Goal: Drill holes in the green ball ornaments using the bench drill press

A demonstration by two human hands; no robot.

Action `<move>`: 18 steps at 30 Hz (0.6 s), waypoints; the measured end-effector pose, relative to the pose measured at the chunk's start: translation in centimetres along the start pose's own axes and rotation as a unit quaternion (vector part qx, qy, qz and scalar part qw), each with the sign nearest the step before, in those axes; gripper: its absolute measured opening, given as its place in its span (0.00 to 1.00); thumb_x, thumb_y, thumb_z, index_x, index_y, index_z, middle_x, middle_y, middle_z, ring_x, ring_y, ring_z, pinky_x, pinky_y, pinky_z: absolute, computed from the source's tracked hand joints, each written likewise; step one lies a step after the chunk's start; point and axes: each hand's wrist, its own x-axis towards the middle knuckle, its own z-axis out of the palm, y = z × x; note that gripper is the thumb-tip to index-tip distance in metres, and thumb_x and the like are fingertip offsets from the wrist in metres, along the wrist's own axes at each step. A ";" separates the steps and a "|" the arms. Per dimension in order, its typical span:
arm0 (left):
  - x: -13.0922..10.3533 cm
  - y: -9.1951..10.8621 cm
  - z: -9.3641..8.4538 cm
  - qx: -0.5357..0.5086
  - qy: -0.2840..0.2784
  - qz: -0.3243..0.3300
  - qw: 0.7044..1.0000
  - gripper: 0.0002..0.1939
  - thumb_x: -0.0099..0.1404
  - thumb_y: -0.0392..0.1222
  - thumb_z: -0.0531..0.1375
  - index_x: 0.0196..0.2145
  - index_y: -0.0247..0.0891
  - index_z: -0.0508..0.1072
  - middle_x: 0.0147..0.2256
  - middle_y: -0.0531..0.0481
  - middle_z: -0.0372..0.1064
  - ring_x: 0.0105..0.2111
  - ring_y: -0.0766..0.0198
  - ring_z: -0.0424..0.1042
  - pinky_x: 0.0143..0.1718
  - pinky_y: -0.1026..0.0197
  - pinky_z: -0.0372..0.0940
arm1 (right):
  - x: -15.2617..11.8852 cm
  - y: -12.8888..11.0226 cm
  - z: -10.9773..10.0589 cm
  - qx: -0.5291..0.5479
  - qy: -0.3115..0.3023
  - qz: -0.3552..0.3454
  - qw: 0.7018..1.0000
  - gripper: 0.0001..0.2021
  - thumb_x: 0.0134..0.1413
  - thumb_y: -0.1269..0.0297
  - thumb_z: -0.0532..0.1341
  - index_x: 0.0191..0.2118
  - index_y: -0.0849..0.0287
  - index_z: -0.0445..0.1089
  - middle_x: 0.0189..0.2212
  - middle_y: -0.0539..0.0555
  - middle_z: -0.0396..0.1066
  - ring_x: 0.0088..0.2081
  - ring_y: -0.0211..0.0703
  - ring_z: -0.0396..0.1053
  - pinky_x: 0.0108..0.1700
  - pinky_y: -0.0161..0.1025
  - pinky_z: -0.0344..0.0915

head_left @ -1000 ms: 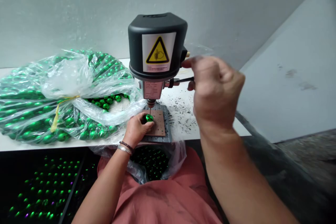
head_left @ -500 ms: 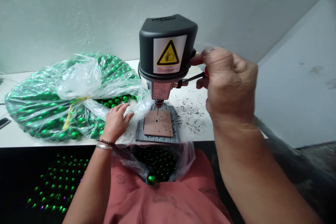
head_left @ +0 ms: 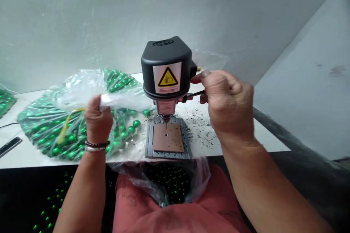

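A small bench drill press (head_left: pixel 166 54) with a black housing and a warning sticker stands in front of me. My right hand (head_left: pixel 231 103) is closed around the end of its feed lever (head_left: pixel 197 93), the thumb and index finger near the housing's side. Beneath the thin drill bit lies a brown square board (head_left: pixel 168 143) with one hole, on the grey slotted base (head_left: pixel 149 149). On the left, my left hand (head_left: pixel 98 122) grips a bunched part of a clear plastic bag (head_left: pixel 79 87). Shiny green balls (head_left: pixel 136 123) show inside the bag and at its mouth.
Dark shavings (head_left: pixel 201 123) are scattered on the white table (head_left: pixel 262 142) right of the base. A phone (head_left: pixel 11 146) lies at the left edge. Below the table front, an open plastic bag (head_left: pixel 201 178) of green balls sits at my lap.
My left hand has moved left from the bag's mouth and now holds the plastic pulled up, exposing more balls. My right hand stays on the lever. The view has shifted.
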 end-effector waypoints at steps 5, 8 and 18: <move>-0.6 -0.8 -1.1 -0.027 -0.255 0.079 0.963 0.18 0.52 0.35 0.53 0.42 0.38 0.72 0.38 0.47 0.71 0.40 0.60 0.69 0.45 0.60 0.63 | -0.5 -0.2 -0.2 -0.008 0.001 0.003 1.000 0.14 0.54 0.56 0.54 0.27 0.58 0.70 0.19 0.47 0.62 0.21 0.30 0.58 0.23 0.34 0.54; -3.8 -2.4 -1.9 0.028 -0.504 0.089 0.859 0.23 0.51 0.38 0.57 0.47 0.40 0.71 0.41 0.45 0.70 0.41 0.58 0.70 0.46 0.58 0.63 | -0.7 -0.3 -0.4 -0.009 -0.001 0.000 1.000 0.14 0.54 0.56 0.54 0.25 0.58 0.70 0.18 0.47 0.61 0.20 0.30 0.57 0.23 0.33 0.54; -1.4 -4.6 2.4 0.024 -0.387 -0.065 0.919 0.23 0.63 0.50 0.47 0.44 0.33 0.73 0.37 0.42 0.73 0.42 0.56 0.69 0.46 0.58 0.62 | -0.8 0.3 -0.2 -0.007 0.005 0.022 1.000 0.13 0.52 0.53 0.55 0.27 0.55 0.70 0.19 0.47 0.62 0.22 0.33 0.60 0.23 0.35 0.55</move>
